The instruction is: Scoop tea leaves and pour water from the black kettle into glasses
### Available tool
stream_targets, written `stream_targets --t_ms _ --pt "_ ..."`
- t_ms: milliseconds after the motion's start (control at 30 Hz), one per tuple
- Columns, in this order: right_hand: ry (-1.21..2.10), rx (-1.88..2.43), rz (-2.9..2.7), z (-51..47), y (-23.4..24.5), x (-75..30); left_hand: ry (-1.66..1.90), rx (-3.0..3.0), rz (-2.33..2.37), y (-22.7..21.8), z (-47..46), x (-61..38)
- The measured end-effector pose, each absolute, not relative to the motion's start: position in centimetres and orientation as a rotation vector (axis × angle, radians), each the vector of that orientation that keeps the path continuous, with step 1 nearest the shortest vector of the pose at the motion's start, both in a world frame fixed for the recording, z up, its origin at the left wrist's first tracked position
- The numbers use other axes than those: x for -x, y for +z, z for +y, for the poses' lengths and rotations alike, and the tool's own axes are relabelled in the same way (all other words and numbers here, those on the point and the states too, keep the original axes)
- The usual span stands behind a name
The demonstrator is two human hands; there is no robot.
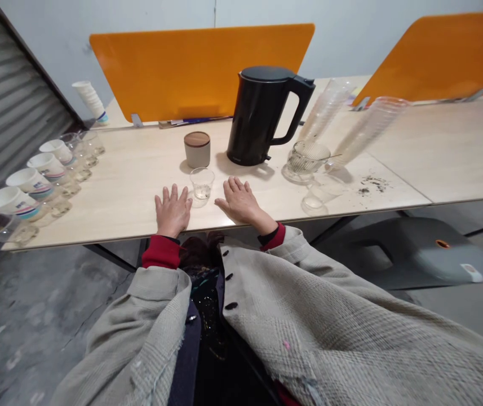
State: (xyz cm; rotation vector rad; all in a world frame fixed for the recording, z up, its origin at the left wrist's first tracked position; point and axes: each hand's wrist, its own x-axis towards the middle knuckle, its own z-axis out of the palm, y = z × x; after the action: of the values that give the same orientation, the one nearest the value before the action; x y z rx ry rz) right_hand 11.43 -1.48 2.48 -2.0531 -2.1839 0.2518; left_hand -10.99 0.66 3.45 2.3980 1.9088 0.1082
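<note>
- Left hand [173, 211]: palm down, fingers spread wide, resting flat on the pale wood-grain tabletop [118, 192] near its front edge, holding nothing
- Right hand [241, 202]: likewise flat and open, fingers spread, holding nothing
- Small clear drinking glass [202, 183] with a little clear liquid: between both hands, just beyond them, untouched
- Beige cylindrical canister with a round wooden lid [197, 149]: directly behind that glass
- Matte black electric kettle [258, 115]: upright, behind the right hand
- Ribbed clear glass bowl [308, 158]: just right of the kettle
- Tilted stacks of clear plastic cups [368, 132]: further right
- Scattered dark tea leaves [374, 183]: on the tabletop, right of the bowl
- Row of white paper cups [30, 183]: along the left side
</note>
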Motion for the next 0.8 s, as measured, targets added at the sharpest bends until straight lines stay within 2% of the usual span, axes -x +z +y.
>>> stream_targets --t_ms 800 --pt "0.228 2.048 -2.192 -1.36 2.64 -11.37 0.119 -2.404 1.923 3.49 0.68 10.91"
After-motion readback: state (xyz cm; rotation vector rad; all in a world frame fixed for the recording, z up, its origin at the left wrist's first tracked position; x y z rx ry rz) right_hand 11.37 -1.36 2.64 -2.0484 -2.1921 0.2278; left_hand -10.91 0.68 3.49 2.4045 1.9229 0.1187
